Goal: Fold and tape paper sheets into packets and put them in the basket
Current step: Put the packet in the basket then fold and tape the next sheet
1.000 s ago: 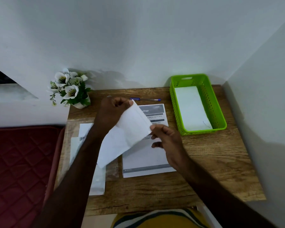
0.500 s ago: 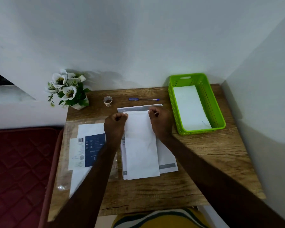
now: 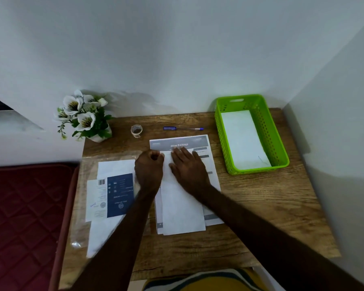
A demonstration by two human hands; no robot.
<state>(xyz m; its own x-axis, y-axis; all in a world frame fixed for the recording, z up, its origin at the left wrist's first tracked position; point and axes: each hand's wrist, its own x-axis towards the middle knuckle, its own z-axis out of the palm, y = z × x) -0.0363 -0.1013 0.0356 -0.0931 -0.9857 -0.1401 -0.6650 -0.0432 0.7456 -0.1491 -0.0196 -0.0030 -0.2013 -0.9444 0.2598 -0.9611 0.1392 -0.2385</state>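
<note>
My right hand [image 3: 188, 168] lies flat on the folded sheet [image 3: 182, 206], sharpening its crease. My left hand [image 3: 149, 168], fingers curled, steadies its edge.

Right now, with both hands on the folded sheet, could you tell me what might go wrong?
The folded sheet lies on a loose printed page, so pressing with the right hand may skew the crease. The tape roll sits beyond the left hand; releasing to fetch it may let the fold spring open.
</note>
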